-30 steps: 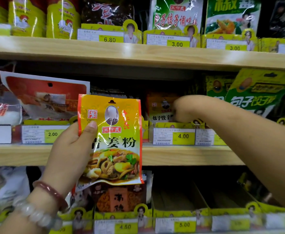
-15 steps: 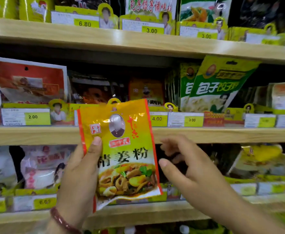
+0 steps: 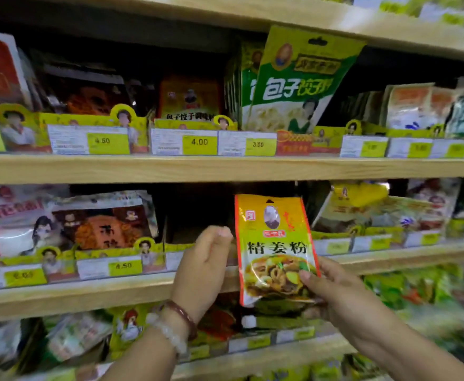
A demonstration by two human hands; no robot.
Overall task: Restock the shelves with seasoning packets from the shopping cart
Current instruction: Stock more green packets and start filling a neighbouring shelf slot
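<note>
1. Now the right hand point(image 3: 332, 287) pinches the ginger packet point(image 3: 276, 248) at its lower right corner, upright before the dark gap point(image 3: 198, 213) on the shelf point(image 3: 101, 295)
2. Left hand point(image 3: 203, 268) hangs loose beside it, holding nothing
3. Best to slide the packet in upright, label outward, behind the price strip

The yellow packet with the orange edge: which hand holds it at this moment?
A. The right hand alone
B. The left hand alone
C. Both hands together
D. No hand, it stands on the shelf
A: the right hand pinches the yellow packet at its lower right corner, while the left hand is beside it, fingers relaxed and not gripping it.
</note>
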